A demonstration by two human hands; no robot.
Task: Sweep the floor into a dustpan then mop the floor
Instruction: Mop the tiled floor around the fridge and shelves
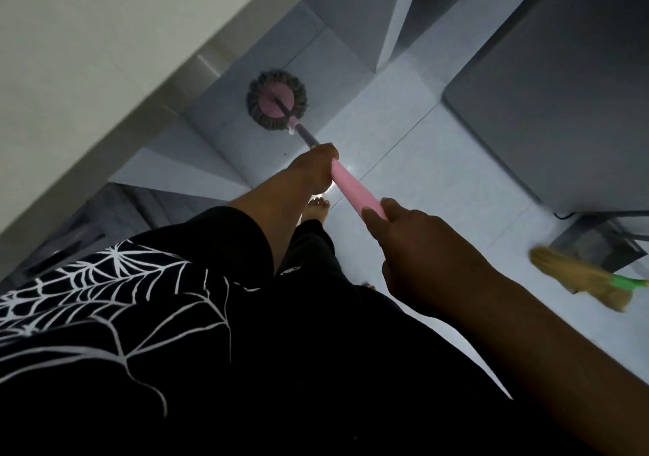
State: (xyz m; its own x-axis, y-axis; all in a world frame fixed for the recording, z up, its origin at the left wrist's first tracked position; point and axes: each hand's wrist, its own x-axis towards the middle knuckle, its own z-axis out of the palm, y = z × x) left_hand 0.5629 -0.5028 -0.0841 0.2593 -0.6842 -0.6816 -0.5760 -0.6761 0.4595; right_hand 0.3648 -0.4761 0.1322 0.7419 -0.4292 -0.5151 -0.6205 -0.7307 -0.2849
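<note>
A round mop head [276, 100] with grey strands around a pink disc lies flat on the pale tiled floor [414, 160], close to the wall. Its pole runs back toward me and widens into a pink handle [353, 188]. My left hand [312, 169] grips the upper part of that pink handle, fingers curled round it. My right hand [418, 244] holds the handle's near end, thumb and fingers wrapped about it. A straw broom [583, 280] with a green neck lies at the right edge of the floor.
A white wall with a grey skirting [140, 111] runs diagonally along the left. A large grey appliance [562, 97] stands at the right, with a dark stand and cable beneath it. My bare foot [318, 209] is on the tiles under the handle.
</note>
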